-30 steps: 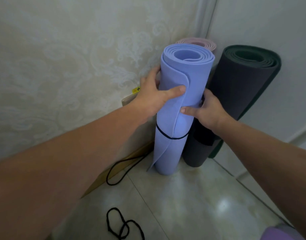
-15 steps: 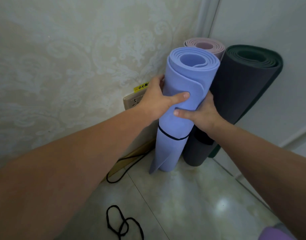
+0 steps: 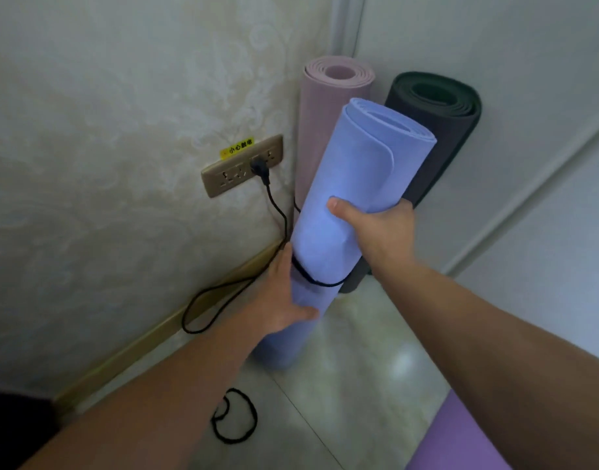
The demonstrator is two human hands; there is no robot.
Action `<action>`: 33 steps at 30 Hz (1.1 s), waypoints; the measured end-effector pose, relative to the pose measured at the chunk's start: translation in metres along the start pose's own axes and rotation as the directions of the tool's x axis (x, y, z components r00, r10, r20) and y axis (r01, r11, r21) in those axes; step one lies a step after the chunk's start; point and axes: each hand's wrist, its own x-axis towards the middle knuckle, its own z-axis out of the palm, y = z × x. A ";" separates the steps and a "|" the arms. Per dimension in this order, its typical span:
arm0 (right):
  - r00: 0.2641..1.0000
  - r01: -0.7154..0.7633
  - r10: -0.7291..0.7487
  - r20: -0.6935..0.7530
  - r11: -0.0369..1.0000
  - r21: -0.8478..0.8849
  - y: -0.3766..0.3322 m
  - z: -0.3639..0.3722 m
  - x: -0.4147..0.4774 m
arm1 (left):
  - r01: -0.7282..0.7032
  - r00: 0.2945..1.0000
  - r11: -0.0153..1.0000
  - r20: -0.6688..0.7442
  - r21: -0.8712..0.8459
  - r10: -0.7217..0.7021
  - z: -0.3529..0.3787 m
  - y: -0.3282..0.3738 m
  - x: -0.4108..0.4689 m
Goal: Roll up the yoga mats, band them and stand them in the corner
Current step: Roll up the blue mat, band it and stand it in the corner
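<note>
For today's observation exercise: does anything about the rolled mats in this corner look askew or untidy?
Yes. The light blue rolled foam mat tilts, held by the left hand and right hand, while the pink rolled mat and dark grey rolled mat stand in the corner. Its outer flap gapes loose above its thin black band.
</note>
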 end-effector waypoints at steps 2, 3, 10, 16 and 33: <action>0.999 -0.041 0.042 -0.019 0.998 0.045 0.006 -0.018 -0.016 | 0.010 1.000 0.995 0.020 0.101 -0.012 0.018 -0.007 -0.017; 0.997 -0.067 0.069 -0.030 0.995 0.068 0.009 -0.027 -0.022 | 0.044 0.998 0.989 0.030 0.139 -0.049 0.026 -0.010 -0.022; 0.985 -0.130 0.142 -0.099 0.984 0.121 0.005 -0.055 -0.039 | 0.269 0.945 0.963 -0.193 -0.004 -0.264 0.071 -0.018 -0.028; 0.982 -0.142 0.148 -0.114 0.988 0.065 -0.007 -0.058 -0.039 | 0.175 0.963 0.984 -0.201 -0.040 -0.179 0.074 -0.009 -0.027; 0.721 -0.476 0.691 -0.045 0.542 0.693 0.110 -0.167 -0.086 | -0.118 0.980 0.421 0.036 0.899 0.198 0.027 -0.018 -0.038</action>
